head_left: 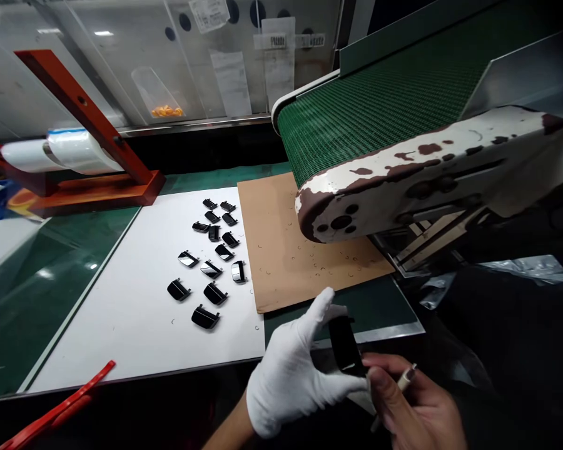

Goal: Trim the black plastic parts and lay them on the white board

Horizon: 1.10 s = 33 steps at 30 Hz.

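Observation:
My left hand, in a white glove, pinches a small glossy black plastic part between thumb and fingers near the table's front edge. My bare right hand is closed round a thin pen-like tool whose tip points at the part's lower end. Several more black parts lie in loose rows on a white sheet to the left of my hands.
A brown cardboard sheet lies beside the white sheet. A green conveyor belt with a chipped white frame overhangs it. A film roll sits on an orange stand far left. Red strips lie at front left.

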{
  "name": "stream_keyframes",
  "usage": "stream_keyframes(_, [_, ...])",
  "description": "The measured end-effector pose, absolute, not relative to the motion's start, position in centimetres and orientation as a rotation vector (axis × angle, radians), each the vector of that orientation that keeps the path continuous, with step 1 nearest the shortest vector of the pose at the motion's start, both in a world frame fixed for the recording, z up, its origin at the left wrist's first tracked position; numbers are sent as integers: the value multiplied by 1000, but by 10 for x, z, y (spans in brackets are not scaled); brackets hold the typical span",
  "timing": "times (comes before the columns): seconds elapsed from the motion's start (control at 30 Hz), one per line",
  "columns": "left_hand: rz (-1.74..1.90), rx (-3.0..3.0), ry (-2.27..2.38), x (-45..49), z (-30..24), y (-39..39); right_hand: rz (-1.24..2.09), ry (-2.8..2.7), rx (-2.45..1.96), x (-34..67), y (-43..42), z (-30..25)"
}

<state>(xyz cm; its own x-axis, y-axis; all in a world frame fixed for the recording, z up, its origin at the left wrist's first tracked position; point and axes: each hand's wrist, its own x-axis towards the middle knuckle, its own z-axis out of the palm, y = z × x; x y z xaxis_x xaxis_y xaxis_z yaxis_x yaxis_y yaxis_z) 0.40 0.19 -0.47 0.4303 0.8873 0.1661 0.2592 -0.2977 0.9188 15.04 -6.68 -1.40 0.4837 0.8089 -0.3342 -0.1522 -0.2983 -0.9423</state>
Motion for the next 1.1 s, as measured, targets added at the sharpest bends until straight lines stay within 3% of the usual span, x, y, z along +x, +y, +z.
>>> stream_keyframes(0.23, [951,1416,974,12,-14,-6,1164,-340,-1464,143,-68,-9])
stream_keyframes(0.7, [998,1056,820,17,-12,-10,1231,-412,-1453,157,-73,-19])
stream_keyframes(1.1, [967,1327,942,9,-10,-9,1165,-466,-1448,153,-72,-17])
